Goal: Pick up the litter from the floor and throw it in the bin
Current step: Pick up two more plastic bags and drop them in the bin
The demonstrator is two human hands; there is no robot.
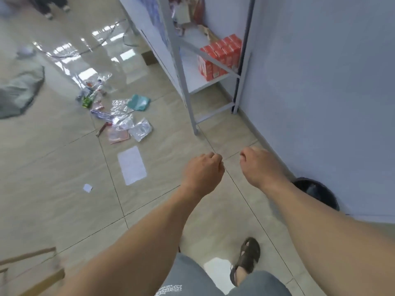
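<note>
Foil and plastic litter (119, 116) lies scattered on the glossy floor (53, 167) well ahead, the bin (316, 193) beside the right hand (260, 167), and both hands' fingers curl shut on nothing, so thin flat sheets may slip any pinch.

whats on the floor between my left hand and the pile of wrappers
In the head view, one white sheet of paper lies on the tiles between the left hand and the pile of wrappers. The rest of that stretch is bare floor.
</note>
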